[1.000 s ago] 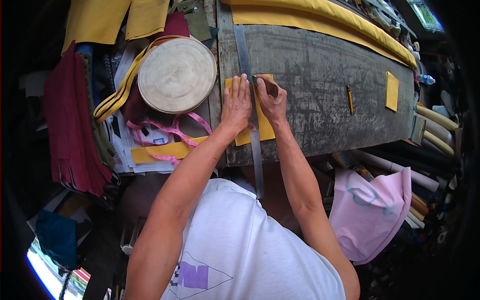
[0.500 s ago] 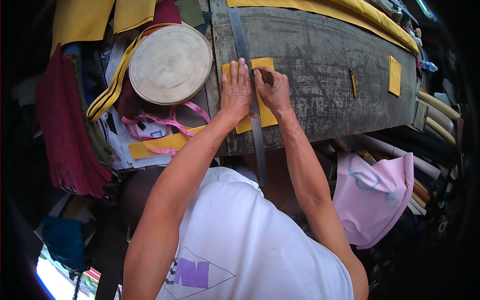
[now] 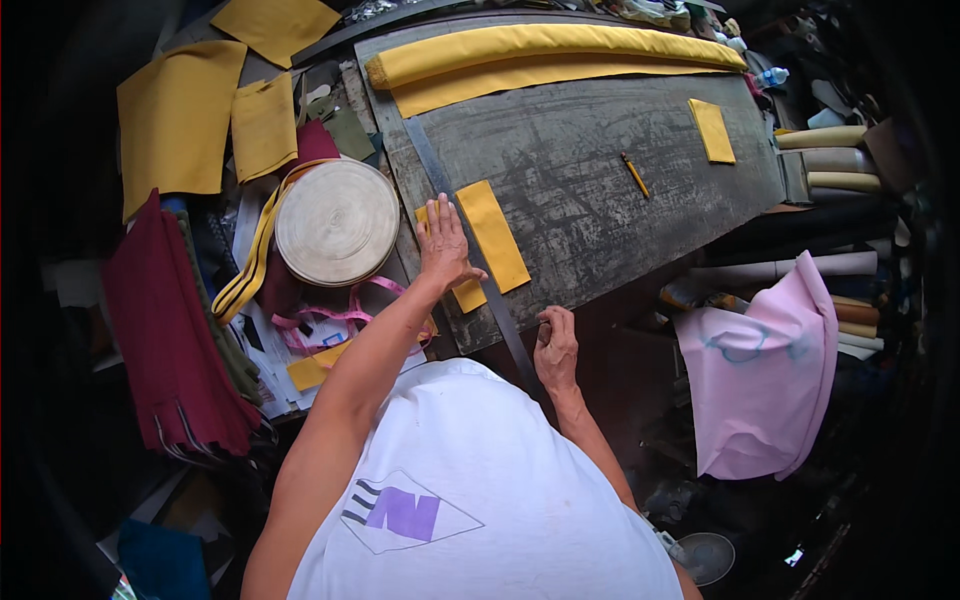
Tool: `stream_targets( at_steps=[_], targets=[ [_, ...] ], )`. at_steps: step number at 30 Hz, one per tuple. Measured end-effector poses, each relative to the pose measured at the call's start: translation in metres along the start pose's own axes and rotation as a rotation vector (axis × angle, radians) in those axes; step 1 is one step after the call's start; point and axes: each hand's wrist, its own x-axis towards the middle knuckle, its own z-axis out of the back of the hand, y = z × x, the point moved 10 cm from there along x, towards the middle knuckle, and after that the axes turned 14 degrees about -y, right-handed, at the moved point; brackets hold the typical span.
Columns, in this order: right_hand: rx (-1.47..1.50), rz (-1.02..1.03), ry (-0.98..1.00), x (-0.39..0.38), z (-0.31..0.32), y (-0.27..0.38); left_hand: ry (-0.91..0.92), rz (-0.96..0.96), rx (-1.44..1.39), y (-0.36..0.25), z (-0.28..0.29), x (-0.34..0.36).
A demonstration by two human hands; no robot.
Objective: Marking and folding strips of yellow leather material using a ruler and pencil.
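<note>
A scuffed, dark worktable spread out before me, with a yellow cloth roll lying along its far edge. Outside its left edge hung maroon cloth, and off to the right, past the near edge, was a pink sheet. My metal ruler ran close to the left edge, from the roll down and out over the near edge, just right of the near-left corner. A pale round coil sat beyond the left edge.

The yellow piece lay near that corner, showing on both sides of the ruler — one piece or two, I couldn't tell. My left hand lay flat on it, fingers straight and slightly parted, thumb stretched onto the ruler. My right hand was just past the near edge, beside the ruler, fingers curled in. Another yellow piece lay by the right edge; a pencil rested mid-table. Smallest was a brownish thing in my right fingers — too dim to make out.
</note>
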Motion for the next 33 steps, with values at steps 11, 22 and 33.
stream_targets(
  at_steps=[11,22,33],
  targets=[
    [-0.061,0.016,0.027,-0.029,0.030,-0.004,-0.677,0.053,-0.449,0.041,0.047,0.031],
    [-0.088,-0.051,0.021,0.100,0.120,-0.198,-0.275,0.111,0.026,-0.015,0.030,0.110],
    [-0.312,0.103,-0.089,0.239,0.096,-0.283,-0.121,0.183,0.168,-0.017,0.020,0.100]
  ],
)
